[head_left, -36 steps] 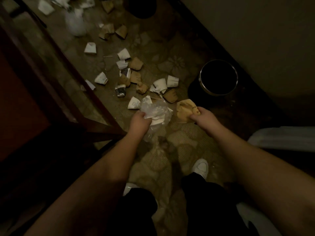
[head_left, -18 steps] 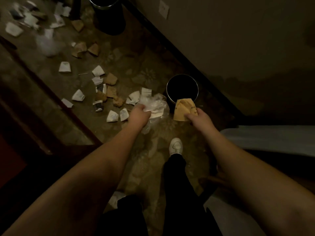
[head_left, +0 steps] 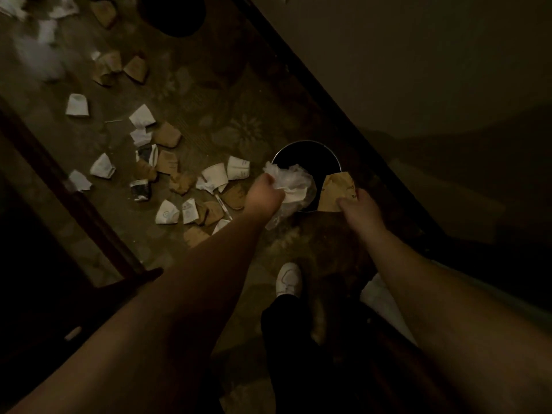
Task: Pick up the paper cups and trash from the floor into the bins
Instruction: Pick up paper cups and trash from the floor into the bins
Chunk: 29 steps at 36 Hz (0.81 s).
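My left hand [head_left: 264, 195] grips a crumpled clear plastic bag with a white paper cup [head_left: 294, 182], held at the near left rim of a round black bin [head_left: 304, 156]. My right hand [head_left: 358, 209] pinches a flattened brown paper cup [head_left: 337, 189] over the bin's near right rim. Several crushed white cups [head_left: 213, 176] and brown cups [head_left: 167, 135] lie scattered on the patterned floor to the left of the bin.
A second dark bin [head_left: 173, 13] stands at the top, near the wall [head_left: 418, 55]. Dark wooden furniture [head_left: 59, 186] runs along the left. My white shoe [head_left: 288, 279] is just below the bin. More trash [head_left: 44, 31] lies far top left.
Both hands have travelled toward the bin with the plastic bag and the brown cup, and now hang at its rim. I have stepped closer to it.
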Each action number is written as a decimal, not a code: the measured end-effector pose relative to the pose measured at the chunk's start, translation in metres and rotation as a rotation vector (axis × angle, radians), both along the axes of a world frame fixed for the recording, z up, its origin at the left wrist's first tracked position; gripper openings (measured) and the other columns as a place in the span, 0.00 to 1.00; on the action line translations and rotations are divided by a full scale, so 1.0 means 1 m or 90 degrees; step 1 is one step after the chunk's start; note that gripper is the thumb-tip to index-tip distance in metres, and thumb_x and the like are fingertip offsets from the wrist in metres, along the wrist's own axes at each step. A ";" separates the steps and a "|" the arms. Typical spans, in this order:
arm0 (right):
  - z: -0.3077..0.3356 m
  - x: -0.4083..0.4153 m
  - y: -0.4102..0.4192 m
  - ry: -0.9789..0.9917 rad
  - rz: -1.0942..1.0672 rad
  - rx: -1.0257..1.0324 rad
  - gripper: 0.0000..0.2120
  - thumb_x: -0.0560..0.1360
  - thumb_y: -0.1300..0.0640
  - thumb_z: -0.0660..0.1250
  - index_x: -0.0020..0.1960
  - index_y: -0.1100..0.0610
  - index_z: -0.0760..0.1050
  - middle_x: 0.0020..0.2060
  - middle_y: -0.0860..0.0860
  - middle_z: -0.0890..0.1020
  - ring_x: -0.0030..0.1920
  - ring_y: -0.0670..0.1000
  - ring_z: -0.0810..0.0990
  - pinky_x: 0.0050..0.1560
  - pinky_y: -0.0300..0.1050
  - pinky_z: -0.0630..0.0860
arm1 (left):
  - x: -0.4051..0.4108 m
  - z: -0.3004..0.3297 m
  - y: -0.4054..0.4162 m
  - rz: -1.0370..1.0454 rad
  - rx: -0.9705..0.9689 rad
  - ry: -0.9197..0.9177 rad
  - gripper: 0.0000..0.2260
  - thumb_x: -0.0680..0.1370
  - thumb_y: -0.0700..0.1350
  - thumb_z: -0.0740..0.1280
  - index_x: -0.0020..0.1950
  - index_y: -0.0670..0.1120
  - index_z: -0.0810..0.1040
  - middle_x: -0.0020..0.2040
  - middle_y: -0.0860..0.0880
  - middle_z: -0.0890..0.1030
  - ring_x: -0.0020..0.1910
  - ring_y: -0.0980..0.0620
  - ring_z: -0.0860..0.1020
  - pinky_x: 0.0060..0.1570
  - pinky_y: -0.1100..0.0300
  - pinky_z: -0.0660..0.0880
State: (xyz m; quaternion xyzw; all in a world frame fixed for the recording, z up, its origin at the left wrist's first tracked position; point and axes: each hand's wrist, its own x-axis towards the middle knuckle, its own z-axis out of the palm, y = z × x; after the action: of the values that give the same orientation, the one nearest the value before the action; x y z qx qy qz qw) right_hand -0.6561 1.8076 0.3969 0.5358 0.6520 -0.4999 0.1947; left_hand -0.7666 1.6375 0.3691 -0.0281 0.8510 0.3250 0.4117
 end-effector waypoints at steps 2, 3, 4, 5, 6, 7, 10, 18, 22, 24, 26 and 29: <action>-0.015 -0.006 0.011 0.010 -0.053 -0.008 0.26 0.79 0.54 0.65 0.75 0.54 0.65 0.63 0.53 0.75 0.60 0.54 0.75 0.54 0.48 0.71 | -0.005 -0.015 0.013 0.034 -0.001 -0.018 0.21 0.79 0.44 0.67 0.71 0.43 0.69 0.63 0.44 0.77 0.60 0.44 0.77 0.51 0.58 0.71; -0.021 -0.008 0.016 0.017 -0.071 -0.007 0.26 0.78 0.53 0.66 0.75 0.53 0.65 0.63 0.52 0.75 0.59 0.54 0.75 0.56 0.50 0.73 | -0.007 -0.023 0.019 0.055 0.004 -0.023 0.21 0.78 0.45 0.67 0.70 0.44 0.69 0.62 0.44 0.77 0.58 0.44 0.77 0.53 0.56 0.75; -0.027 -0.010 0.020 0.026 -0.079 -0.006 0.26 0.78 0.53 0.67 0.74 0.53 0.66 0.63 0.52 0.75 0.58 0.54 0.75 0.58 0.51 0.74 | -0.009 -0.031 0.024 0.075 0.012 -0.026 0.21 0.77 0.46 0.68 0.69 0.44 0.69 0.61 0.44 0.78 0.58 0.44 0.78 0.55 0.52 0.77; -0.033 -0.011 0.024 0.033 -0.079 -0.008 0.26 0.77 0.52 0.67 0.74 0.53 0.67 0.63 0.53 0.76 0.58 0.55 0.76 0.60 0.53 0.75 | -0.010 -0.039 0.028 0.090 0.016 -0.029 0.22 0.76 0.46 0.69 0.68 0.44 0.69 0.60 0.44 0.78 0.57 0.43 0.78 0.57 0.49 0.78; -0.038 -0.013 0.027 0.038 -0.074 -0.012 0.27 0.76 0.52 0.68 0.73 0.53 0.68 0.62 0.54 0.77 0.58 0.55 0.77 0.61 0.55 0.75 | -0.012 -0.044 0.031 0.100 0.018 -0.031 0.22 0.76 0.45 0.69 0.68 0.44 0.69 0.61 0.43 0.78 0.58 0.43 0.78 0.58 0.48 0.77; -0.043 -0.015 0.029 0.041 -0.061 -0.015 0.26 0.76 0.52 0.68 0.73 0.53 0.68 0.62 0.54 0.77 0.59 0.56 0.77 0.62 0.57 0.75 | -0.013 -0.048 0.034 0.101 0.018 -0.033 0.23 0.76 0.45 0.69 0.69 0.43 0.69 0.62 0.43 0.77 0.59 0.43 0.77 0.59 0.49 0.77; -0.052 -0.025 0.032 0.039 -0.005 -0.004 0.27 0.76 0.52 0.68 0.73 0.54 0.67 0.64 0.55 0.76 0.60 0.56 0.76 0.58 0.51 0.74 | -0.017 -0.054 0.043 0.099 0.017 -0.037 0.23 0.78 0.45 0.69 0.71 0.42 0.68 0.64 0.42 0.76 0.61 0.42 0.76 0.57 0.53 0.75; -0.070 -0.052 0.035 0.021 0.106 0.029 0.27 0.79 0.55 0.66 0.75 0.54 0.63 0.69 0.56 0.72 0.64 0.58 0.74 0.52 0.48 0.72 | -0.024 -0.067 0.053 0.196 0.150 -0.197 0.29 0.78 0.48 0.69 0.77 0.50 0.62 0.66 0.48 0.74 0.63 0.46 0.75 0.61 0.46 0.76; -0.072 -0.059 0.031 0.009 0.170 -0.021 0.38 0.76 0.51 0.72 0.79 0.53 0.56 0.74 0.57 0.67 0.71 0.59 0.69 0.60 0.50 0.72 | -0.025 -0.073 0.045 0.204 0.159 -0.256 0.27 0.77 0.52 0.68 0.75 0.54 0.67 0.70 0.48 0.73 0.66 0.46 0.73 0.61 0.48 0.72; -0.072 -0.060 0.028 0.003 0.197 -0.021 0.41 0.75 0.49 0.73 0.80 0.51 0.54 0.75 0.57 0.65 0.72 0.60 0.67 0.64 0.53 0.71 | -0.025 -0.073 0.037 0.182 0.159 -0.263 0.27 0.77 0.53 0.68 0.75 0.52 0.68 0.71 0.47 0.73 0.66 0.47 0.73 0.55 0.53 0.73; -0.071 -0.059 0.025 0.002 0.231 0.001 0.39 0.76 0.50 0.72 0.80 0.51 0.54 0.76 0.56 0.65 0.72 0.60 0.67 0.64 0.52 0.71 | -0.025 -0.067 0.031 0.182 0.159 -0.246 0.26 0.79 0.50 0.67 0.76 0.49 0.67 0.70 0.48 0.73 0.65 0.49 0.73 0.52 0.57 0.70; -0.070 -0.055 0.019 -0.004 0.268 0.029 0.37 0.77 0.51 0.71 0.80 0.52 0.56 0.75 0.56 0.66 0.72 0.58 0.68 0.66 0.51 0.70 | -0.025 -0.067 0.017 0.185 0.155 -0.222 0.25 0.80 0.48 0.66 0.77 0.48 0.66 0.70 0.49 0.73 0.66 0.50 0.71 0.53 0.60 0.68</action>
State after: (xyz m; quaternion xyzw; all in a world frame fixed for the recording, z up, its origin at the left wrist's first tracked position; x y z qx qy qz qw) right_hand -0.7113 1.8262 0.3271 0.3937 0.7602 -0.4314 0.2845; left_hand -0.7912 1.6545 0.3023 -0.1559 0.7085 0.4711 0.5017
